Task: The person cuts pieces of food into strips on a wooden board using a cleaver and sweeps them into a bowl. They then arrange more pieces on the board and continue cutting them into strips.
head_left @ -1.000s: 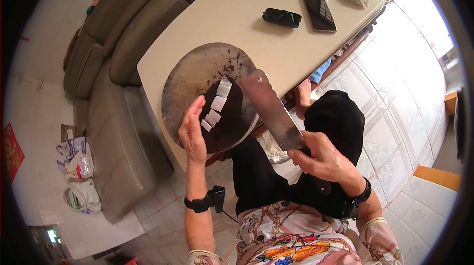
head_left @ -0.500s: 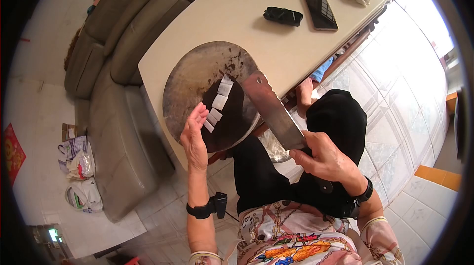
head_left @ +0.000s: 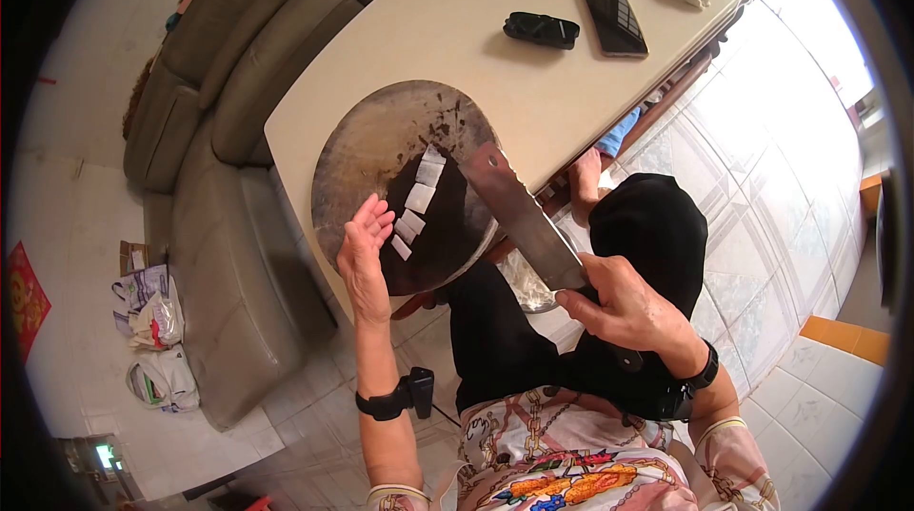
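Observation:
A round, dark-stained chopping board point(head_left: 367, 154) lies on the near end of the cream table. Several flat white pieces point(head_left: 420, 197) form a slanting row on its wet, dark middle. My left hand point(head_left: 365, 254) is at the board's left edge, fingers apart and holding nothing, its fingertips just left of the lower pieces. My right hand point(head_left: 633, 306) grips the handle of a broad cleaver point(head_left: 524, 220), whose blade points up and left, its far end over the board's right edge.
A phone point(head_left: 615, 22) and a black case point(head_left: 541, 30) lie farther back on the table point(head_left: 400, 44). Below the table edge, a bowl point(head_left: 526, 284) with white contents is partly hidden. Another person's foot point(head_left: 586, 178) shows beside the table. A grey sofa point(head_left: 224, 292) stands left.
My left hand has shifted slightly left and up, away from the white pieces. The cleaver's far end has moved a little to the left in my right hand.

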The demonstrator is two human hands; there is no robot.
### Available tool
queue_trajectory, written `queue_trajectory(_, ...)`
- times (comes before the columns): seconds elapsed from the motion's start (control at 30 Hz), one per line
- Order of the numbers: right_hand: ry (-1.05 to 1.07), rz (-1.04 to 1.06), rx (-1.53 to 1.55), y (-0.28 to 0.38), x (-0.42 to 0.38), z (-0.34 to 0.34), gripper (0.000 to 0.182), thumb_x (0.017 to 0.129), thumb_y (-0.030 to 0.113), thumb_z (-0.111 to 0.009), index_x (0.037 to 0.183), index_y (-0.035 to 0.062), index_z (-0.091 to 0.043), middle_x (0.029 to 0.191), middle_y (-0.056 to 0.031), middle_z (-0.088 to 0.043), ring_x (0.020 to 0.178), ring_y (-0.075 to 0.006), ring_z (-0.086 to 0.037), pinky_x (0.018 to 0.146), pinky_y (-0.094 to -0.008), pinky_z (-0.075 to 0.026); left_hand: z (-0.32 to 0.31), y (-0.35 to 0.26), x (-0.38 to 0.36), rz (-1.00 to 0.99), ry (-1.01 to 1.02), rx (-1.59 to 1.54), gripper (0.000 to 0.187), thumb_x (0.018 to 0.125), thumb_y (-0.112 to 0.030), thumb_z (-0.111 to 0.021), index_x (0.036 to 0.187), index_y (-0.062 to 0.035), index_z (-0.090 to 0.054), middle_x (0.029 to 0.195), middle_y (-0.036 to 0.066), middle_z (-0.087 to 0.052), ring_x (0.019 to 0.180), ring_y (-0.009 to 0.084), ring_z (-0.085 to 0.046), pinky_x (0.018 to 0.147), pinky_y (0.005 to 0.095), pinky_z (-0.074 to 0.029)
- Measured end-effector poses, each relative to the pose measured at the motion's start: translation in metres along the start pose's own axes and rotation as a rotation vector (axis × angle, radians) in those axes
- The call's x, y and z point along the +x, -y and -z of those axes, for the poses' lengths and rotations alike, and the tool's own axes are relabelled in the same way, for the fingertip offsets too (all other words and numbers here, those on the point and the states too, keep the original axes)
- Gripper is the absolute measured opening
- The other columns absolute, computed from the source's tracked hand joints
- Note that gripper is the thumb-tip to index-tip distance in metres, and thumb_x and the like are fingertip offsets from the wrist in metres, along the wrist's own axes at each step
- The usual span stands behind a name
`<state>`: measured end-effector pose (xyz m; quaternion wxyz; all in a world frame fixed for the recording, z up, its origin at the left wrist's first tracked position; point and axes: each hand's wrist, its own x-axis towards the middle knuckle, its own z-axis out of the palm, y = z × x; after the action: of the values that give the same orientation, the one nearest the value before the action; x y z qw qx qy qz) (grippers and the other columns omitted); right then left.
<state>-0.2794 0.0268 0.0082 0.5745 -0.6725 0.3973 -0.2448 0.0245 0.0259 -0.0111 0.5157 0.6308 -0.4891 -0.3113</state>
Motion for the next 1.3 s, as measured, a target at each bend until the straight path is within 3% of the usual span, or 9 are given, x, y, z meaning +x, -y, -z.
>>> queue_trajectory(0.27,0.004,0.008,-0.055,0.007,0.000,0.002,0.034,0.086,0.017,-0.063,0.069,-0.0047,-0.044,0.049,-0.0179,-0.035,0.043,-0.0289,-0.034,0.046,-0.0404,-0.031,0.001,-0.010,0.014,0.061,0.121,0.054,0.072,0.099,-0.056,-0.028,0.132,0.0049,-0.046,0.117,0.015,-0.057,0.102,0.0193,-0.055,0.094,0.0324,-0.042)
queue_trajectory(0.6,0.015,0.020,-0.088,0.008,0.000,0.003,0.033,0.085,0.016,-0.064,0.069,-0.0042,-0.043,0.049,-0.0186,-0.036,0.044,-0.0308,-0.036,0.046,-0.0407,-0.031,0.001,-0.006,0.010,0.081,0.077,0.000,0.069,0.099,-0.054,-0.030,0.127,0.0039,-0.052,0.114,0.017,-0.059,0.100,0.0208,-0.057,0.091,0.0332,-0.044)
queue_trajectory(0.67,0.019,0.011,-0.082,0.008,0.000,0.004,0.033,0.085,0.016,-0.063,0.069,-0.0041,-0.043,0.049,-0.0186,-0.036,0.043,-0.0310,-0.036,0.046,-0.0406,-0.031,0.001,-0.008,0.007,0.053,-0.007,0.018,0.053,0.096,-0.040,-0.050,0.127,0.0030,-0.053,0.115,0.015,-0.060,0.102,0.0210,-0.057,0.092,0.0334,-0.044)
queue_trajectory(0.7,0.017,0.022,-0.084,0.006,-0.001,0.004,0.033,0.085,0.016,-0.063,0.069,-0.0041,-0.043,0.049,-0.0187,-0.037,0.043,-0.0313,-0.037,0.046,-0.0406,-0.032,0.002,-0.011,0.003,0.053,-0.006,0.018,0.053,0.096,-0.040,-0.050,0.127,0.0030,-0.053,0.115,0.015,-0.060,0.102,0.0210,-0.057,0.092,0.0334,-0.044)
queue_trajectory(0.73,0.015,0.034,-0.086,0.006,-0.001,0.004,0.033,0.085,0.016,-0.063,0.069,-0.0041,-0.043,0.049,-0.0187,-0.037,0.044,-0.0316,-0.037,0.046,-0.0405,-0.032,0.005,-0.014,-0.001,0.016,0.028,0.158,0.049,0.089,-0.030,-0.060,0.127,0.0014,-0.054,0.116,0.015,-0.060,0.103,0.0213,-0.057,0.092,0.0333,-0.044)
queue_trajectory(0.77,0.014,0.032,-0.085,0.005,-0.001,0.004,0.033,0.085,0.016,-0.063,0.069,-0.0041,-0.043,0.049,-0.0187,-0.037,0.044,-0.0316,-0.037,0.046,-0.0405,-0.032,0.007,-0.017,-0.006,-0.021,0.062,0.298,0.050,0.082,-0.020,-0.070,0.126,-0.0002,-0.055,0.116,0.014,-0.061,0.105,0.0217,-0.057,0.093,0.0333,-0.043)
queue_trajectory(0.8,0.014,0.041,-0.096,0.005,-0.001,0.004,0.033,0.085,0.016,-0.063,0.069,-0.0042,-0.043,0.050,-0.0189,-0.037,0.044,-0.0321,-0.037,0.046,-0.0406,-0.032,0.010,-0.020,-0.010,-0.021,0.063,0.299,0.050,0.082,-0.020,-0.070,0.126,-0.0002,-0.055,0.116,0.014,-0.061,0.105,0.0217,-0.057,0.093,0.0333,-0.043)
queue_trajectory(0.87,0.015,0.050,-0.105,0.006,-0.001,0.004,0.033,0.085,0.016,-0.063,0.069,-0.0042,-0.043,0.050,-0.0190,-0.038,0.044,-0.0327,-0.038,0.046,-0.0406,-0.032,0.015,-0.025,-0.016,-0.036,0.150,0.512,0.062,0.069,-0.008,-0.076,0.126,-0.0027,-0.056,0.115,0.014,-0.062,0.106,0.0219,-0.057,0.093,0.0333,-0.044)
queue_trajectory(1.3,0.008,0.053,-0.160,0.007,-0.001,0.004,0.030,0.084,0.015,-0.063,0.071,-0.0046,-0.043,0.051,-0.0195,-0.040,0.047,-0.0361,-0.041,0.049,-0.0430,-0.033,0.001,-0.005,-0.019,-0.113,-0.044,0.499,0.046,0.071,0.003,-0.073,0.116,-0.0024,-0.061,0.096,0.009,-0.065,0.085,0.0181,-0.059,0.078,0.0313,-0.048)
